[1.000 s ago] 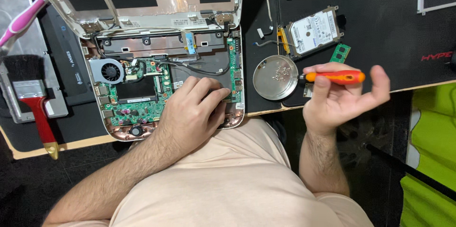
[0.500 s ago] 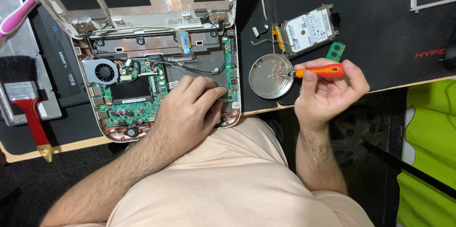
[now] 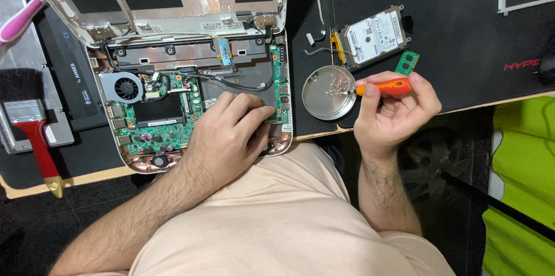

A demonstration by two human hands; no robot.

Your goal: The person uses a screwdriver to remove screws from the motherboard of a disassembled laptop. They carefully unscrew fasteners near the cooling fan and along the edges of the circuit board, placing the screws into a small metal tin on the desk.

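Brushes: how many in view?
2. A red-handled paintbrush lies at the left edge beside the opened laptop; a pink brush handle pokes in at upper left. More may be out of frame.

screwdriver [image 3: 383, 87]: bright orange handle
round dish [image 3: 327, 92]: plain silver
circuit board [image 3: 165, 115]: green, with a black patch in the middle
fan [image 3: 121, 87]: grey
paintbrush [image 3: 30, 124]: black bristles, silver band, red handle
memory stick [image 3: 407, 63]: green
mat [image 3: 462, 39]: black, red lettering
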